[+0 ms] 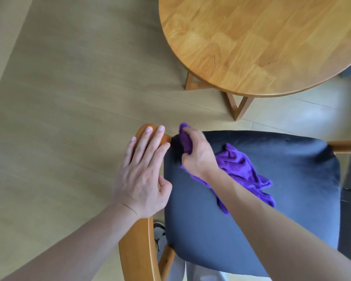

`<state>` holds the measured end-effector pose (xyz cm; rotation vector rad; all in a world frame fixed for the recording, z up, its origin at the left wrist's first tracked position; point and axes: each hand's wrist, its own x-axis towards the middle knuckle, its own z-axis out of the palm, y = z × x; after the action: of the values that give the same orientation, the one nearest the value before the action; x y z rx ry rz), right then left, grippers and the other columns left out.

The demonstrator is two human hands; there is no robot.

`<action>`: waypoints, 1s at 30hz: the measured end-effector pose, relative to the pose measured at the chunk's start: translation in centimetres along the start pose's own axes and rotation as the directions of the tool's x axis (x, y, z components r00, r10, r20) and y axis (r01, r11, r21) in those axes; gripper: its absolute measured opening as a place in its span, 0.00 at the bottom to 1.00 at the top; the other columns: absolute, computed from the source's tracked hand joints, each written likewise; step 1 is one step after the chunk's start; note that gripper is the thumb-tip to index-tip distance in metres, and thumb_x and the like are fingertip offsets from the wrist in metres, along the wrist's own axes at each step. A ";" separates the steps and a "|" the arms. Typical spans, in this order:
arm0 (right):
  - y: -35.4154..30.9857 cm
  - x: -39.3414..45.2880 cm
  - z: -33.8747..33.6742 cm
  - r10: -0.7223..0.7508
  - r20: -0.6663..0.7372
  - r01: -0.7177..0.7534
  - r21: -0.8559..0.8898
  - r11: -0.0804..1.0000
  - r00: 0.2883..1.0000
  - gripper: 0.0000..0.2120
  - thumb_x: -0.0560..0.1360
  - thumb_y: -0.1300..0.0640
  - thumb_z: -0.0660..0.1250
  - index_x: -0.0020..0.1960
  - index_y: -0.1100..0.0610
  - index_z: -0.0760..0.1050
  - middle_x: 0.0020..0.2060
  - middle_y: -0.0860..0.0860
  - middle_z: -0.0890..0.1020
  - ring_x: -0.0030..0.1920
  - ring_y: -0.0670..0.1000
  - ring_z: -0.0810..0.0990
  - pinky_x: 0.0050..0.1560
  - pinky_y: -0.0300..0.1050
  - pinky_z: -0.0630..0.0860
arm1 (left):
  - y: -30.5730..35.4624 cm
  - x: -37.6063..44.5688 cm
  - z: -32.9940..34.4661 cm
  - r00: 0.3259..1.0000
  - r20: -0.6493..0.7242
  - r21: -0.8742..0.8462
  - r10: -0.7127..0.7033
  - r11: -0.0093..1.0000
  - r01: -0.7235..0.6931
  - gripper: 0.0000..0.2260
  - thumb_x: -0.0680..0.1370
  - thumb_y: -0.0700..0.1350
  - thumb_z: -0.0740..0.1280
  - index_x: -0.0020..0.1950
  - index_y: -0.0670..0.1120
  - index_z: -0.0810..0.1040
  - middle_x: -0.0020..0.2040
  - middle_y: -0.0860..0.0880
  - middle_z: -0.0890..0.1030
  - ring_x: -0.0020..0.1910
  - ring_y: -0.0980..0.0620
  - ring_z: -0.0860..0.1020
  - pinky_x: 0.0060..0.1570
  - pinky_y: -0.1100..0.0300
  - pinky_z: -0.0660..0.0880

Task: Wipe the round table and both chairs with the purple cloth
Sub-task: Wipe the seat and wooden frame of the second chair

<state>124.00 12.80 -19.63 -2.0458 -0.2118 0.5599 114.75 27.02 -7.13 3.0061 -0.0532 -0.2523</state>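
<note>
Soft, limp purple cloth (pixel 239 169) bunches under the gripping right hand (pixel 197 153); left hand (pixel 144 173) lies flat on the chair (pixel 251 220) armrest.

Both forearms are bare from the lower edge of the view to the wrists, with no sleeve, watch or band on either. The left hand (pixel 143 175) has a thin dark line across the wrist, slanting just below the palm's heel. Its fingernails are short and pale, without polish, and tendons and veins stand out on its back. The right hand (pixel 199 153) wears no ring or glove. Below, between the arms, part of a shoe (pixel 159 230) shows, dark with a white patch.
</note>
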 end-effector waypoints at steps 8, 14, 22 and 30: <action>1.0 1.9 5.5 0.066 0.219 0.077 -0.588 0.805 0.973 0.34 0.71 0.57 0.63 0.77 0.56 0.63 0.78 0.49 0.63 0.81 0.53 0.49 0.81 0.50 0.45 | -0.2 -0.1 0.3 0.998 -0.061 -0.068 -0.002 0.998 -0.002 0.34 0.68 0.43 0.58 0.76 0.43 0.69 0.84 0.47 0.56 0.83 0.47 0.51 0.80 0.41 0.53; 2.2 -7.1 6.5 0.026 0.497 0.372 -0.682 0.629 0.868 0.41 0.77 0.56 0.65 0.83 0.56 0.47 0.82 0.49 0.51 0.82 0.53 0.40 0.81 0.50 0.42 | -0.1 -0.3 0.2 0.998 -0.067 -0.083 -0.004 0.997 -0.002 0.32 0.69 0.43 0.57 0.75 0.44 0.69 0.84 0.47 0.56 0.83 0.48 0.50 0.81 0.43 0.51; 1.4 -13.0 4.3 -0.031 0.612 0.466 -0.567 0.679 0.790 0.26 0.75 0.63 0.64 0.73 0.56 0.71 0.72 0.48 0.72 0.78 0.52 0.60 0.79 0.44 0.46 | 0.1 -0.5 0.0 0.996 -0.083 -0.146 -0.026 0.989 0.013 0.37 0.70 0.46 0.54 0.80 0.40 0.63 0.84 0.45 0.55 0.83 0.49 0.51 0.81 0.47 0.49; 0.1 -4.4 5.6 -0.203 0.506 0.504 -0.577 0.643 0.838 0.33 0.79 0.61 0.63 0.81 0.59 0.56 0.80 0.53 0.61 0.81 0.55 0.52 0.80 0.51 0.49 | 1.0 -8.2 2.2 0.982 -0.123 -0.193 -0.146 0.974 0.121 0.39 0.72 0.44 0.59 0.83 0.40 0.55 0.84 0.45 0.53 0.84 0.49 0.49 0.81 0.47 0.51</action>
<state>117.47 15.47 -20.79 -2.4758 -1.2345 0.7032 106.31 26.17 -7.86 2.8354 0.1767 -0.0583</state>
